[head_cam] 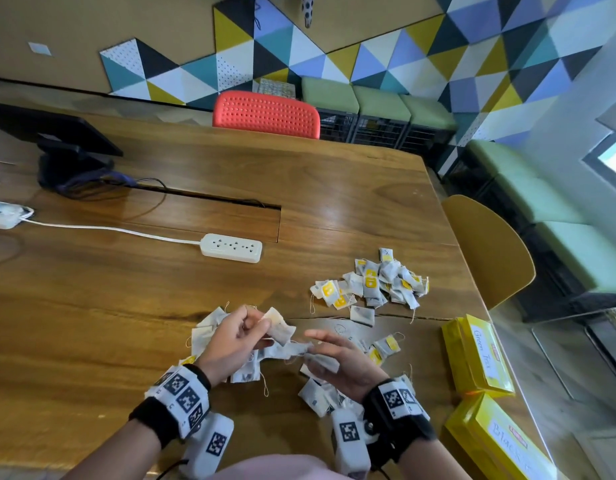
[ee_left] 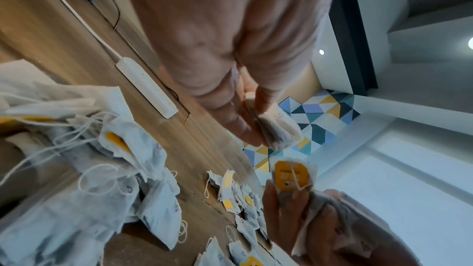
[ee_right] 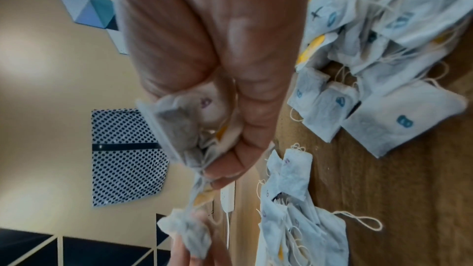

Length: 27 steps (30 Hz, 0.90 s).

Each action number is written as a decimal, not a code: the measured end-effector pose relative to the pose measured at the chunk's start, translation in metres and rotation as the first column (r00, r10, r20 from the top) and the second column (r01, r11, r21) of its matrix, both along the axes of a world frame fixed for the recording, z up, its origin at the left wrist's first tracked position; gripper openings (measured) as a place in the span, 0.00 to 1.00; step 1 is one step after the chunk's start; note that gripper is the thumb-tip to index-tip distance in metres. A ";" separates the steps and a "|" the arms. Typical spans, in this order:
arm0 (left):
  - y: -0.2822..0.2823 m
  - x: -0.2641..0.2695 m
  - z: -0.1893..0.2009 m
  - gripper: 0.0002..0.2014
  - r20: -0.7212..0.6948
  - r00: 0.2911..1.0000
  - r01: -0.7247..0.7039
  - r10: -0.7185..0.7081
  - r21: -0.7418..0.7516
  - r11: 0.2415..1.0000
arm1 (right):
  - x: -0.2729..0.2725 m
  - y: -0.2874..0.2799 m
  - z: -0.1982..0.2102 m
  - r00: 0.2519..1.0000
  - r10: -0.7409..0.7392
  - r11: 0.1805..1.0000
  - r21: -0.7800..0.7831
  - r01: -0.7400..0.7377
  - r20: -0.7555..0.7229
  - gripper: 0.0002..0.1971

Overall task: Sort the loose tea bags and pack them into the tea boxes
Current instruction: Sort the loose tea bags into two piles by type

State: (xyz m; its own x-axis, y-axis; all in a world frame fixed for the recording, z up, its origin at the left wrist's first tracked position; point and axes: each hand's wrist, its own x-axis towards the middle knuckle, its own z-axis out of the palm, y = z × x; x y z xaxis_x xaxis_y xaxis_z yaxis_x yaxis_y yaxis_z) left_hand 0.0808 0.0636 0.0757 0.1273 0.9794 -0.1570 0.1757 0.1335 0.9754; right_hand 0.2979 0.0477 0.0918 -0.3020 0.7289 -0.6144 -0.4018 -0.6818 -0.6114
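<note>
Two bare hands worked above a wooden table (head_cam: 317, 188), sorting loose tea bags. The left hand (head_cam: 230, 341) was raised a little off the surface, its thumb and fingers curled to pinch a single tea bag (head_cam: 278, 326) by one end. The right hand (head_cam: 337, 358) sat just beside it, fingers curled around a small bunch of bags (ee_right: 179, 128), one with a yellow tag (ee_left: 290, 175) facing outward. A strand of bags seemed to hang between the two hands, though blur made it hard to tell whether strings were tangled.

Unsorted bags lay in a heap under and around the hands (head_cam: 237, 362). A separate pile (head_cam: 372, 284), many with yellow tags showing, sat further back on the right. Two yellow tea boxes rested near the table's right edge: one labelled "Green Tea" (head_cam: 476, 355), and one nearer, whose label began "Black" (head_cam: 500, 441). Both looked closed.

Judging from this, the step in hand was identifying one bag's type. Doing it well would probably mean turning the bag so its handwritten mark could be read, pulling gently so that no string snagged or paper tore, and laying it on the matching pile rather than dropping it back into the heap.

A white power strip (head_cam: 231, 248) lay well away.
</note>
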 end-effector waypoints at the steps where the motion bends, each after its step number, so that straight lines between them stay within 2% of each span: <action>1: 0.000 0.001 0.001 0.03 0.067 0.998 -0.011 0.013 -0.039 0.999 | 0.002 -0.002 0.000 0.999 -0.037 0.999 -0.031 0.037 -0.028 0.12; 4: -0.002 0.004 0.005 0.07 0.190 0.980 -0.041 0.063 -0.118 0.992 | 0.010 -0.005 -0.006 0.990 -0.132 0.987 -0.104 0.125 -0.057 0.12; 7: -0.001 0.004 0.005 0.11 0.185 0.980 -0.049 0.078 -0.157 0.986 | 0.016 -0.008 -0.006 0.977 -0.200 0.972 -0.140 0.188 -0.073 0.10; 12: 0.000 0.004 0.006 0.16 0.057 0.997 0.049 -0.045 -0.061 0.997 | 0.023 -0.012 -0.003 0.970 -0.232 0.967 -0.126 0.222 -0.067 0.12; 15: 0.001 0.007 0.006 0.09 -0.058 0.997 0.064 -0.058 0.094 0.993 | 0.024 -0.014 -0.003 0.973 -0.225 0.970 -0.101 0.219 -0.050 0.14; 17: 0.001 0.009 0.003 0.10 -0.150 0.986 0.091 -0.067 0.160 0.983 | 0.024 -0.015 -0.004 0.973 -0.223 0.972 -0.087 0.218 -0.055 0.17; 21: 0.000 0.015 0.004 0.12 -0.198 0.977 0.100 -0.077 0.108 0.989 | 0.021 -0.016 -0.005 0.982 -0.186 0.983 -0.003 0.186 -0.016 0.22; 25: 0.000 0.020 0.004 0.08 -0.171 0.977 0.120 -0.125 -0.042 0.992 | 0.018 -0.015 -0.005 0.989 -0.149 0.985 0.084 0.149 -0.001 0.22; 27: -0.002 0.024 0.005 0.09 -0.171 0.971 0.156 -0.167 -0.078 0.985 | 0.016 -0.015 -0.004 0.993 -0.117 0.984 0.137 0.112 0.028 0.20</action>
State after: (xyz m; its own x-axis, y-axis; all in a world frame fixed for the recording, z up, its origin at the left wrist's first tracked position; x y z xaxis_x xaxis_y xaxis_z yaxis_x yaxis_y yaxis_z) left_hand 0.1051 0.0620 0.0806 0.2478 0.9354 -0.2524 0.3684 0.1500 0.9175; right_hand 0.3143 0.0331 0.0879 -0.1916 0.8345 -0.5166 -0.4487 -0.5427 -0.7101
